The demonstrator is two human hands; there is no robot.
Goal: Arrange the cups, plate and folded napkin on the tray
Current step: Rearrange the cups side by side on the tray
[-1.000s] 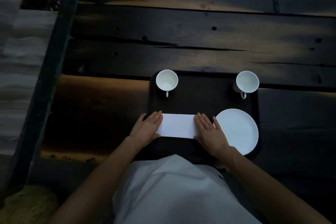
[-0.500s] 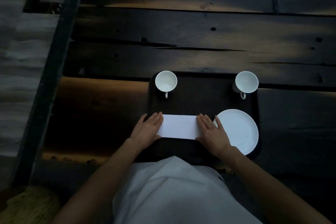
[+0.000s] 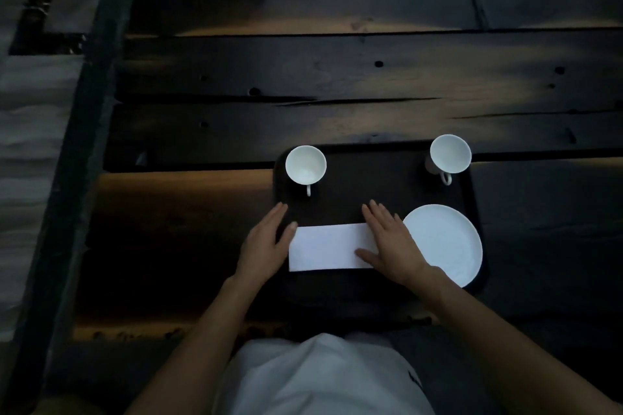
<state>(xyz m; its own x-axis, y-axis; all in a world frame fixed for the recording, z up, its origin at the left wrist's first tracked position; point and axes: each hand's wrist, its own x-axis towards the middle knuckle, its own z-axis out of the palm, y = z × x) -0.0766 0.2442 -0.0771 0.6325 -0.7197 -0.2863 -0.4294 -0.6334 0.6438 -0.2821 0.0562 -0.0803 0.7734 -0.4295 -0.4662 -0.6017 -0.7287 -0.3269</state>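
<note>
A dark tray (image 3: pixel 371 185) lies on a wooden plank table. Two white cups stand in its far corners, one at the left (image 3: pixel 305 165) and one at the right (image 3: pixel 450 154), handles toward me. A white plate (image 3: pixel 445 242) lies in the near right corner. The white folded napkin (image 3: pixel 325 247) lies flat near the front, left of the plate. My left hand (image 3: pixel 266 242) rests flat at the napkin's left end, fingers together, thumb touching its corner. My right hand (image 3: pixel 391 242) lies flat on its right end, fingers spread, partly over the plate's edge.
The dark plank table (image 3: pixel 337 77) stretches far beyond the tray. A dark beam (image 3: pixel 77 145) runs down the left side, with pale corrugated sheeting (image 3: pixel 27 145) beyond it. My white shirt (image 3: pixel 323 377) fills the bottom centre.
My left hand has slid off the napkin's left end to its edge. My right hand has spread its thumb across the napkin. The view has shifted slightly.
</note>
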